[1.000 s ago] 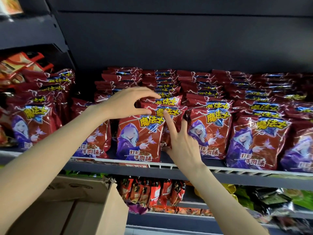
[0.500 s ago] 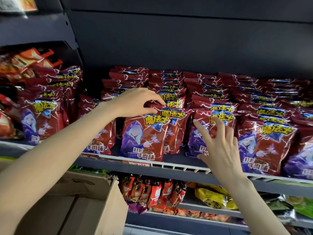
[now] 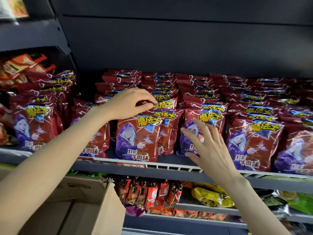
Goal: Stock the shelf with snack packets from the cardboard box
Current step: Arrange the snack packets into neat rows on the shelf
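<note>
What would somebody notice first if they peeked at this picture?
Rows of shiny red snack packets crowd the middle shelf. Two bare arms reach up: the left hand pinches a packet's top, the right hand spreads over another. An open cardboard box sits bottom left.

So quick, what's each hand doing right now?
Left hand: pinching a red snack packet's top edge.
Right hand: open, fingers spread on another red packet.

1. Below me, on the lower tier, a row of orange-and-red packets [image 3: 149, 194] stands upright, side by side.
2. Just right of them lies a yellow bag [image 3: 211, 197].
3. Green packets [image 3: 299, 202] sit at the far right of that tier.
4. An orange pack [image 3: 25, 65] lies tilted on the upper left.
5. A dark back panel [image 3: 169, 48] rises behind.
</note>
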Motion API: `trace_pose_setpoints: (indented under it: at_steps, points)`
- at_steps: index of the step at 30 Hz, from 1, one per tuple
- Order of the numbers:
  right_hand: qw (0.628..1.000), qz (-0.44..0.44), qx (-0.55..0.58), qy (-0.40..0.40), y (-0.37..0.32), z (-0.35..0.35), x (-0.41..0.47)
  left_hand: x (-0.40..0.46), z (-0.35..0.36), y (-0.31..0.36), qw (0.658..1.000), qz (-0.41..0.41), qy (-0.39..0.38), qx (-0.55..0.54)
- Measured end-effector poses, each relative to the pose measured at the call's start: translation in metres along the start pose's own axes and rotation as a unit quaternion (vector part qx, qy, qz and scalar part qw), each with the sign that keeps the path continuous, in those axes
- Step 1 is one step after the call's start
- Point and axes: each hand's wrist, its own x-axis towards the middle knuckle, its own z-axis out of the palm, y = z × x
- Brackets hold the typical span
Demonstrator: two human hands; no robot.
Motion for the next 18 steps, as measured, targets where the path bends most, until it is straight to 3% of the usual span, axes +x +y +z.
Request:
trace_pose_setpoints:
  at_steps: [2,7,9,12,15,18]
  points:
    - [0.998,-0.020,0.037,0.046,-0.004,-0.004,0.006,-0.007,-0.008,-0.002,0.999,-0.005,0.048,0.019]
    - [0.970,-0.101,0.170,0.141,-0.029,-0.022,0.059,-0.059,-0.036,-0.028,0.960,-0.016,0.276,0.033]
    - [0.956,-0.131,0.219,0.142,-0.042,-0.026,0.090,-0.084,-0.044,-0.047,0.955,-0.051,0.292,0.029]
    - [0.944,-0.166,0.265,0.106,-0.060,-0.025,0.144,-0.109,-0.050,-0.065,0.980,-0.133,0.143,0.036]
    - [0.939,-0.190,0.284,-0.041,-0.077,-0.020,0.198,-0.122,-0.047,-0.067,0.976,-0.203,-0.056,0.054]
    - [0.925,-0.212,0.246,-0.197,-0.100,-0.010,0.228,-0.128,-0.040,-0.057,0.971,-0.210,-0.087,0.076]
